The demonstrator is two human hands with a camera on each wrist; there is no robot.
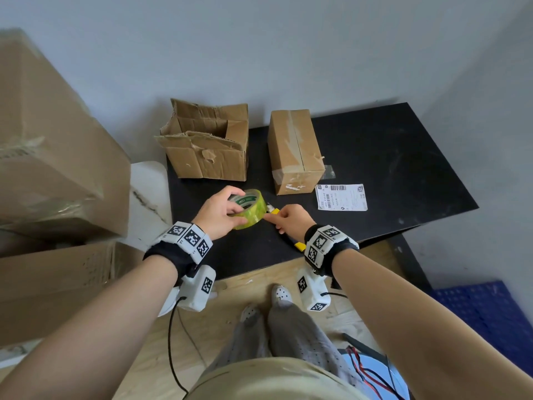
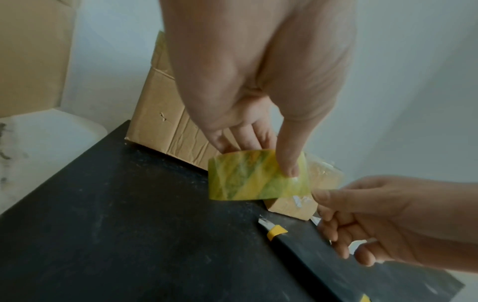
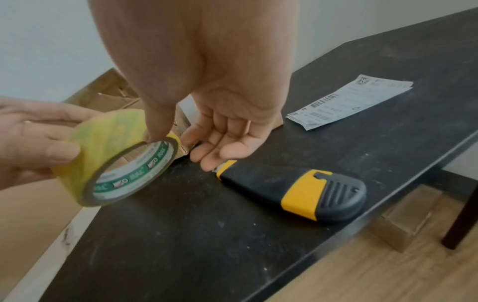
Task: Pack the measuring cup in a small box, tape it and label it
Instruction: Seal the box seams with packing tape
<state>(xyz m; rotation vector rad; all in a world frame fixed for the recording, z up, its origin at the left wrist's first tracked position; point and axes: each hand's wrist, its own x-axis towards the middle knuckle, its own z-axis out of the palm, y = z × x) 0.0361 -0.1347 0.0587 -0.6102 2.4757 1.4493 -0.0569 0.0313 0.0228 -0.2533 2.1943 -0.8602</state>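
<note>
My left hand (image 1: 222, 212) grips a roll of yellowish clear tape (image 1: 249, 209) a little above the black table (image 1: 389, 168), thumb on its outer face (image 2: 253, 179). My right hand (image 1: 284, 217) meets the roll's right edge, and its thumb and forefinger pinch at the rim (image 3: 173, 139); the other fingers hang loose. The small brown box (image 1: 294, 151) stands closed behind the hands, with tape along its top seam. A white shipping label (image 1: 341, 196) lies to its right. No measuring cup shows.
A black and yellow utility knife (image 3: 292, 192) lies on the table under my right hand, near the front edge. A torn open carton (image 1: 207, 145) stands at the back left. Large cardboard boxes (image 1: 52, 154) are stacked left of the table.
</note>
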